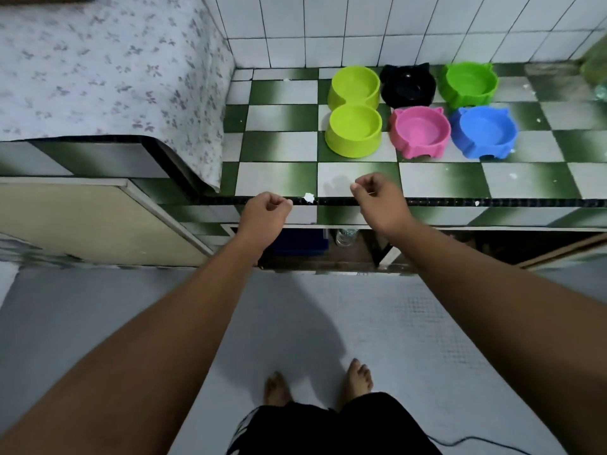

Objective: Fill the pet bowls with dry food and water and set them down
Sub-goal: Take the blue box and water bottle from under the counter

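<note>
1. I am holding my left hand [262,213] over the front edge of the counter [279,178], fingers curled in and gripping nothing.
2. I am holding my right hand [377,198] just inside the same edge, fingers curled shut too, thumb meeting forefinger, with nothing in them.
3. The bowls are sitting upright toward the counter's back edge, well apart from both hands. The lime double bowl [354,106] is leftmost, the black bowl [407,85] and green bowl [468,83] are behind, and the pink bowl [418,131] and blue bowl [483,131] are in front.
4. A floral cloth [98,60] is draping over the left end.
</note>
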`<state>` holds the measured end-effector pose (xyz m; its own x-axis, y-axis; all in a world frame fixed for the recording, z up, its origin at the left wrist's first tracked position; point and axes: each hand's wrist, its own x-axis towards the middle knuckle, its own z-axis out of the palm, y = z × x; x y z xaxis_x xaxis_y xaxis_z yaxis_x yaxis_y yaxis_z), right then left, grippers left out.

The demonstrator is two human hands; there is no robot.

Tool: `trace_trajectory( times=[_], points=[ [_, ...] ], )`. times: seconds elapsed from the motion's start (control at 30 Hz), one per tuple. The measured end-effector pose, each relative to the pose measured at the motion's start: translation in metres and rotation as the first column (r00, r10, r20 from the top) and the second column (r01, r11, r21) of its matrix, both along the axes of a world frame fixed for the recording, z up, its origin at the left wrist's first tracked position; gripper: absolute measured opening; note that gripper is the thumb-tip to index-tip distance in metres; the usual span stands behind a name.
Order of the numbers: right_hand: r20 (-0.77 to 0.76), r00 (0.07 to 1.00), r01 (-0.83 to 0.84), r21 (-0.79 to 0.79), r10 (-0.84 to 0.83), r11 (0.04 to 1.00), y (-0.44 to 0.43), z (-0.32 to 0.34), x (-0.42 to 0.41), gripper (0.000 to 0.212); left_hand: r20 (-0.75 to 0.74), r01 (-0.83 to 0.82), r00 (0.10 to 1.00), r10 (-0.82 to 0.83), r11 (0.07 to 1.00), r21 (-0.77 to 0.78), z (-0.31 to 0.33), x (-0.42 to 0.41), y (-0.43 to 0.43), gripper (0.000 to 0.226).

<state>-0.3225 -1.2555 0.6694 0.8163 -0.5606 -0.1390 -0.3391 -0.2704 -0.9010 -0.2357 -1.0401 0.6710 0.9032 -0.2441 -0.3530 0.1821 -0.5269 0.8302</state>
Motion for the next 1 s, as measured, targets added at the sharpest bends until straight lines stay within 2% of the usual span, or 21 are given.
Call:
trace_trajectory(
  times=[0.23, 0.37, 0.7, 1.0],
  points=[
    [-0.046, 0.999, 0.006, 0.054, -0.003, 0.999, 0.034, -0.018, -0.007, 0.016, -0.029, 0.066, 0.997, -0.066, 0.998, 0.001, -0.010, -0.007, 0.021, 0.011],
    [-0.067, 0.998, 0.005, 0.018, -0.004, 1.000, 0.046, -0.027, -0.016, 0.018, -0.043, 0.059, 0.997, -0.060, 0.998, -0.005, -0.021, -0.010, 0.029, 0.008],
    [-0.122, 0.992, -0.033, 0.098, 0.045, 0.995, 0.060, -0.047, -0.023, 0.015, -0.062, 0.061, 0.996, -0.059, 0.997, 0.042, -0.050, -0.014, 0.043, 0.011],
    [-0.219, 0.974, -0.022, 0.181, 0.062, 0.983, 0.063, -0.168, -0.031, 0.009, -0.146, 0.024, 0.989, -0.016, 0.998, 0.052, -0.160, -0.012, 0.046, 0.012]
  ],
)
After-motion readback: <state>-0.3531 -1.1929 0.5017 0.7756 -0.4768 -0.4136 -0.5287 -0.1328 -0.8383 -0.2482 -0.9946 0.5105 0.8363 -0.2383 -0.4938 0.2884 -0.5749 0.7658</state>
